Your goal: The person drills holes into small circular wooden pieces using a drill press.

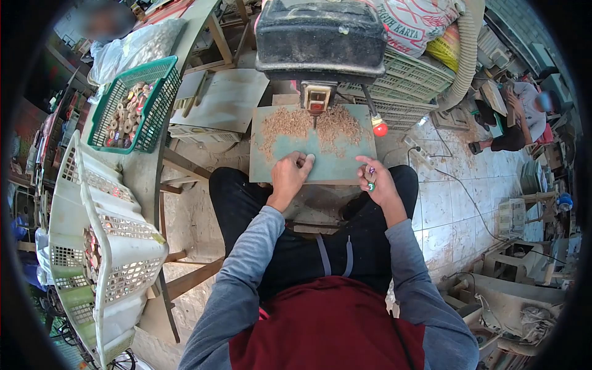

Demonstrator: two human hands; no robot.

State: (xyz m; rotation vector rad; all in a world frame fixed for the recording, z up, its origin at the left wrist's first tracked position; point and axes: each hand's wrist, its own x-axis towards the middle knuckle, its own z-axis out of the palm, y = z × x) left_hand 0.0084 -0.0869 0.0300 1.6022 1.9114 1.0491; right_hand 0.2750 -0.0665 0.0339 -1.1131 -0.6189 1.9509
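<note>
My left hand (291,177) is at the front half of the green board (342,151) under a drill press (320,43), thumb and fingers closed in a pinch. What sits between those fingertips is too small to make out. The drill bit (315,121) points down just beyond this hand, apart from it. Past the board's right front edge, my right hand (381,185) is turned partly up with its index finger extended. Its other fingers curl around small round wooden pieces (370,185) with purple and green faces. Wood shavings (336,126) lie around the bit.
A green basket (132,105) of round wooden pieces stands on the left bench, with a white crate (123,246) below it. A red-knobbed lever (380,129) hangs right of the drill. A power cord (456,179) crosses the floor. Another person (524,114) sits far right.
</note>
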